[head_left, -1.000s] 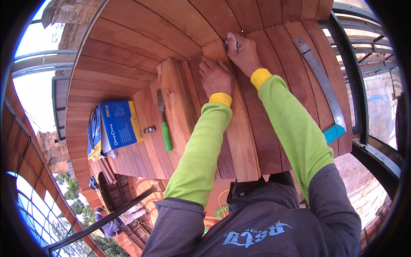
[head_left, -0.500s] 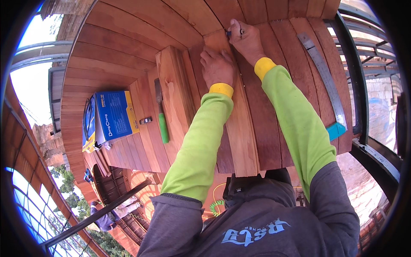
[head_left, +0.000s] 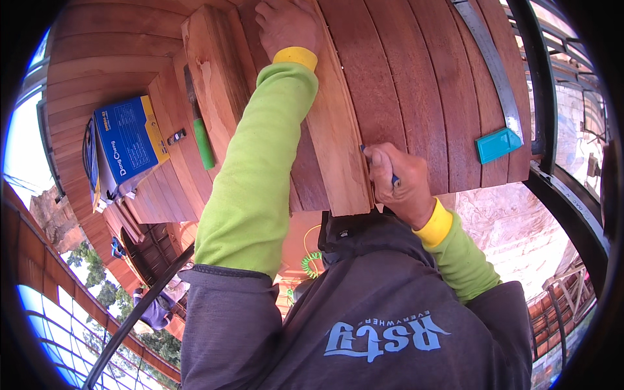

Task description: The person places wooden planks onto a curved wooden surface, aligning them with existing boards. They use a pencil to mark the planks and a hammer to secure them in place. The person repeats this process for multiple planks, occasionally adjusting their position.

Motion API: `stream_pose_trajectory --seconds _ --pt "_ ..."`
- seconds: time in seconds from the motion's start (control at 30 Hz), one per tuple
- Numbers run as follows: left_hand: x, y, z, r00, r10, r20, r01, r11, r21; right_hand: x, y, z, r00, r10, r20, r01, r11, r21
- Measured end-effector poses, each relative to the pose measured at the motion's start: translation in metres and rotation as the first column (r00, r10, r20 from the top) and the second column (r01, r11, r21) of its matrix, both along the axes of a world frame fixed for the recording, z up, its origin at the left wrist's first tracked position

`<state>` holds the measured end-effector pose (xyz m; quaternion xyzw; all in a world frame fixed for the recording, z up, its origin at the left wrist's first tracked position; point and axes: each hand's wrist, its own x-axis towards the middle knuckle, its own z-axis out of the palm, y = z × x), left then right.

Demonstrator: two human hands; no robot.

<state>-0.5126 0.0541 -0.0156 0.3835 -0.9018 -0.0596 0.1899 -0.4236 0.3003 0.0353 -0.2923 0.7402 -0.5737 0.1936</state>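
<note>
A loose light-wood plank lies lengthwise on the reddish deck boards. My left hand presses flat on the plank's far end, fingers spread, at the top of the view. My right hand is closed around a blue pencil at the plank's right edge, near its close end. The pencil tip touches the seam between the plank and the deck board beside it. Both arms wear lime-green sleeves with yellow cuffs.
A thick wooden block lies left of the plank, with a green-handled tool beside it. A blue box sits further left. A metal strip with a teal end lies at the right, near a dark railing. The deck ends just past my right hand.
My right hand has travelled with the pencil along the plank's right edge, from the far end beside my left hand to the near end. My left hand stays pressed on the plank.
</note>
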Motion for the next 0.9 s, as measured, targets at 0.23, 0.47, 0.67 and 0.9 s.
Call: stream_pose_trajectory --seconds 0.23,0.47,0.67,0.9 --pt "-0.002 0.003 0.002 1.000 -0.009 -0.003 0.009 1.000 0.016 0.073 0.092 0.020 0.956 0.275 0.105 -0.289 0.946 0.146" --pt "-0.004 0.001 -0.002 0.999 -0.031 -0.040 0.031 1.000 0.002 0.041 0.064 0.009 0.998 0.038 0.045 -0.036 0.998 -0.050" --pt "-0.001 0.002 0.001 0.999 -0.032 -0.026 0.033 0.999 0.027 0.029 0.035 -0.006 0.998 0.042 0.038 -0.041 0.999 -0.019" --pt "0.003 -0.002 0.003 1.000 -0.019 -0.021 0.020 0.999 0.032 0.042 0.052 0.000 0.987 0.153 -0.056 -0.153 0.988 0.015"
